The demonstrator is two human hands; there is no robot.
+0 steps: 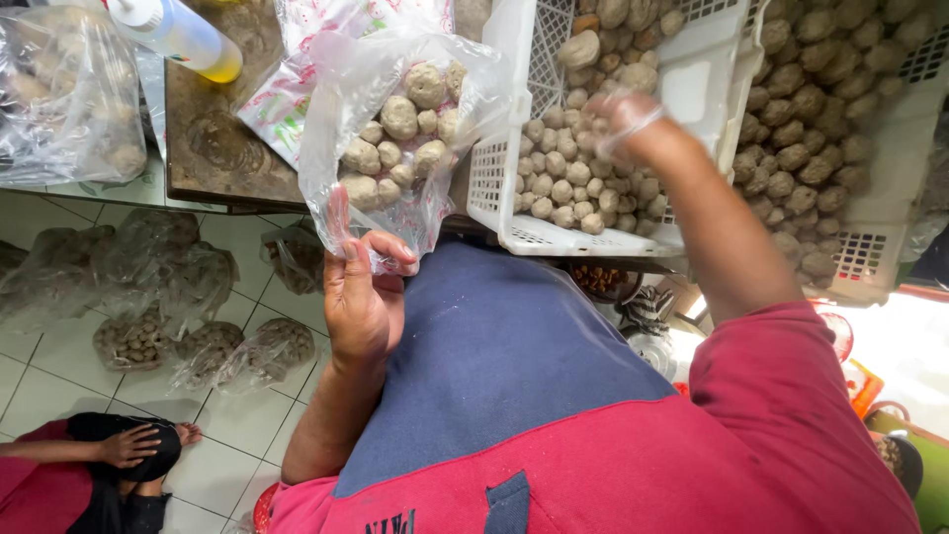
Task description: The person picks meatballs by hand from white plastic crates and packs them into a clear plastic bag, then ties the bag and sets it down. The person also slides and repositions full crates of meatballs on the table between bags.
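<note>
Here, step: filling a bag with meatballs, judged about half full; next calls for another handful carried across.
Left hand (361, 297): fingers pinching the rim of the clear plastic bag (395, 138), holding it open.
Right hand (623, 124): gloved, blurred, curled down among meatballs (568, 183); grip unclear.
White basket (514, 148): on the counter (213, 148), just beside the bag.
Floor (59, 366): filled bags (198, 346) lie apart.

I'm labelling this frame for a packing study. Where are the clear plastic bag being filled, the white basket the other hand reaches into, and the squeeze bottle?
clear plastic bag (395, 129): head view, on the meatballs showing through its front.
white basket (489, 173): head view, on its near left perforated wall.
squeeze bottle (183, 35): head view, on its body.
</note>
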